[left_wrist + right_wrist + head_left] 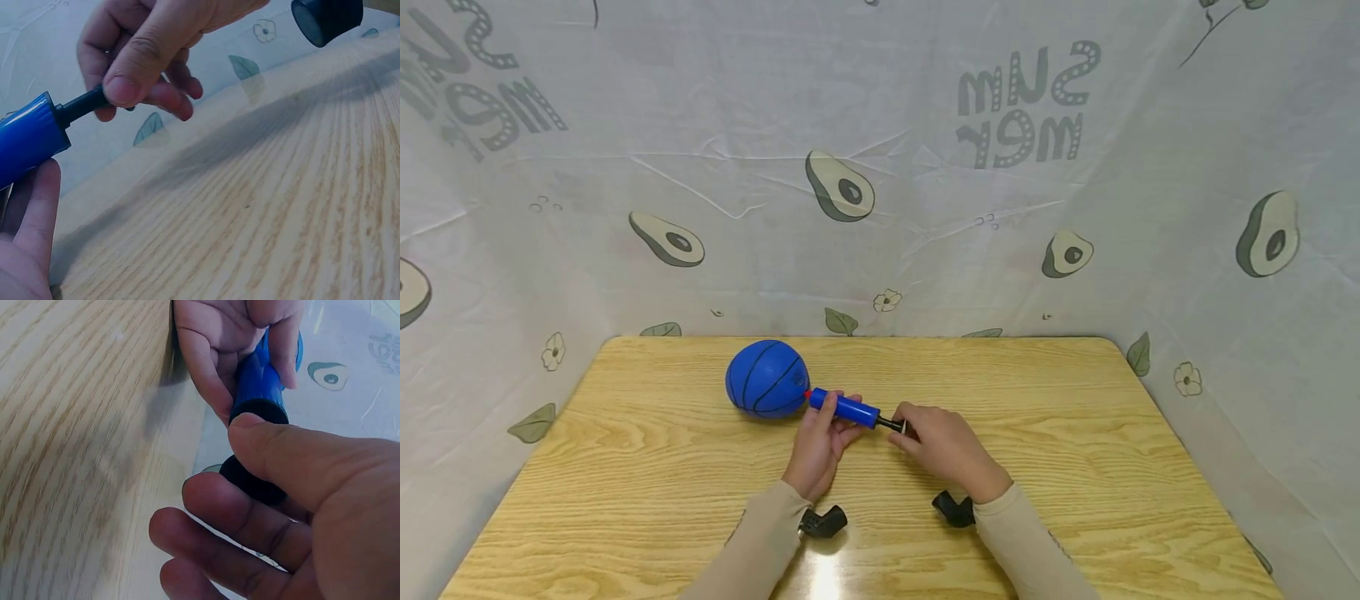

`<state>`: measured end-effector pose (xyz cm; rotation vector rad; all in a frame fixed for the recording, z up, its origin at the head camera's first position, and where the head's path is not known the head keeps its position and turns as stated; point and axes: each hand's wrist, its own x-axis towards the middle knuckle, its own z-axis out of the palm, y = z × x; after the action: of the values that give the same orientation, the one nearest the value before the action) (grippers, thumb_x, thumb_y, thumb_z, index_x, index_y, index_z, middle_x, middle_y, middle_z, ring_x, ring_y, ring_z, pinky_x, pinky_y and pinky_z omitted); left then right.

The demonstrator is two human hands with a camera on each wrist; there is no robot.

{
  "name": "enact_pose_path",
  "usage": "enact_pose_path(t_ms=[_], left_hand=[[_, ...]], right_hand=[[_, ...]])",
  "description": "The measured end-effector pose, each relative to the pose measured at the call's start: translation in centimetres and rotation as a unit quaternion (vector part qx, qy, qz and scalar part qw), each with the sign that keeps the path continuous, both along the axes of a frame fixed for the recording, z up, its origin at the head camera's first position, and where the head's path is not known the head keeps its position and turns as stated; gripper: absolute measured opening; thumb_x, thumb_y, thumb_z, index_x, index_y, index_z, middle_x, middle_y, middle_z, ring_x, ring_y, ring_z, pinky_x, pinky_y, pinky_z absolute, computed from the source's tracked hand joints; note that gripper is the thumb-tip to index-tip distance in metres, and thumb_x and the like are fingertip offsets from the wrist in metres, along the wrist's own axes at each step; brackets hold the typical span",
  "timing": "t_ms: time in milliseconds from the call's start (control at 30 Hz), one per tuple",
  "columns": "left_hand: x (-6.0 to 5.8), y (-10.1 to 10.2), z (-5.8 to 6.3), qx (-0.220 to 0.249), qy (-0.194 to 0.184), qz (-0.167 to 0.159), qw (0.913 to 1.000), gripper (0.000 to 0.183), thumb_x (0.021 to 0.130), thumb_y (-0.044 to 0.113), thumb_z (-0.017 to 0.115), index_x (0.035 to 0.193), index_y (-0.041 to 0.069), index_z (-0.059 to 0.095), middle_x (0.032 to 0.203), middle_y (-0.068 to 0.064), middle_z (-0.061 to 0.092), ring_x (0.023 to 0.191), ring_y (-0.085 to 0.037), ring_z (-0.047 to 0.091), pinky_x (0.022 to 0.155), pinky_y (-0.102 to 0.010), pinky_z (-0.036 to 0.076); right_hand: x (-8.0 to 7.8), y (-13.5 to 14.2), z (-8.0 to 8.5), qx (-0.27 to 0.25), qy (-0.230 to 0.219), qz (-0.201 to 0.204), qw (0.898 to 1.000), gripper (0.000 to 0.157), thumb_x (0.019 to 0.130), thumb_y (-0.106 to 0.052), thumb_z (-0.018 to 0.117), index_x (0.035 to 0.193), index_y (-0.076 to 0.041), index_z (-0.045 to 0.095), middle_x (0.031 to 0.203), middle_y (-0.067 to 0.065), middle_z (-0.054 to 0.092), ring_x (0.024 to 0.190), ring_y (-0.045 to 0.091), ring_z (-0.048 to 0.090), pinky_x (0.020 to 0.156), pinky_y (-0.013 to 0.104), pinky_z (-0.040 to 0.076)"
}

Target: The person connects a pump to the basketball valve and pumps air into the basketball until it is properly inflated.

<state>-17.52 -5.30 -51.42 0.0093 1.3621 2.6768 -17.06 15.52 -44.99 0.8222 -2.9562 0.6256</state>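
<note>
A blue hand pump lies slanted over the wooden table, its red tip right at the side of a blue ball with black seams. My left hand holds the pump's barrel from below, thumb on top. At the pump's other end, my right hand pinches the black handle between thumb and forefinger, the other fingers loosely bent. Part of the black rod shows out of the barrel in the left wrist view. The ball's underside is hidden.
The light wooden table carries all of this. A pale cloth printed with avocados hangs behind it and along both sides. Black wrist devices sit on both forearms, close over the tabletop.
</note>
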Motion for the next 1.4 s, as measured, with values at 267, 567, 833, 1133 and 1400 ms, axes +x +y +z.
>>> enact_pose_path(t_ms=[267,567,833,1133,1400], left_hand=[[-0.4,-0.9,0.1,0.027,0.0,0.042,0.9988,0.044,0.113,0.036,0.04,0.138,-0.001,0.033,0.121,-0.008,0.064,0.101,-0.017,0.069,0.092,-0.035,0.06],[-0.9,-2.1,0.2,0.031,0.001,0.068,0.9972,0.043,0.113,0.037,0.038,0.137,0.001,0.034,0.125,-0.011,0.063,0.102,-0.018,0.069,0.09,-0.033,0.06],[-0.9,-2.6,0.3,0.031,0.0,0.074,0.9968,0.048,0.113,0.038,0.04,0.14,0.0,0.03,0.127,-0.011,0.062,0.105,-0.017,0.068,0.091,-0.032,0.059],[-0.8,-1.8,0.3,0.004,-0.01,0.058,0.9983,0.056,0.112,0.04,0.039,0.146,-0.003,0.026,0.13,-0.014,0.058,0.11,-0.016,0.067,0.094,-0.03,0.058],[0.0,-0.5,0.6,0.013,-0.007,-0.007,0.9999,0.051,0.113,0.036,0.038,0.146,-0.002,0.025,0.133,-0.012,0.056,0.116,-0.018,0.065,0.102,-0.034,0.055]], right_hand=[[0.0,0.4,0.2,0.014,0.004,-0.013,1.0,0.012,0.098,-0.024,0.074,0.105,-0.017,0.067,0.074,-0.012,0.06,0.06,0.002,0.049,0.054,0.025,0.043],[-0.2,1.0,0.0,0.013,-0.002,-0.041,0.999,0.012,0.098,-0.023,0.075,0.105,-0.017,0.068,0.071,-0.013,0.056,0.058,0.004,0.047,0.052,0.026,0.041],[-0.3,1.1,0.1,0.011,0.0,-0.035,0.999,0.011,0.098,-0.022,0.074,0.102,-0.016,0.066,0.072,-0.012,0.056,0.058,0.005,0.045,0.052,0.026,0.039],[-0.3,0.6,0.4,-0.003,-0.007,-0.01,1.0,0.008,0.099,-0.019,0.073,0.101,-0.014,0.066,0.078,-0.008,0.061,0.062,0.007,0.047,0.056,0.026,0.041],[-0.2,0.0,0.4,-0.012,-0.005,0.006,1.0,0.01,0.099,-0.021,0.072,0.101,-0.014,0.065,0.075,-0.01,0.057,0.062,0.007,0.047,0.057,0.025,0.042]])
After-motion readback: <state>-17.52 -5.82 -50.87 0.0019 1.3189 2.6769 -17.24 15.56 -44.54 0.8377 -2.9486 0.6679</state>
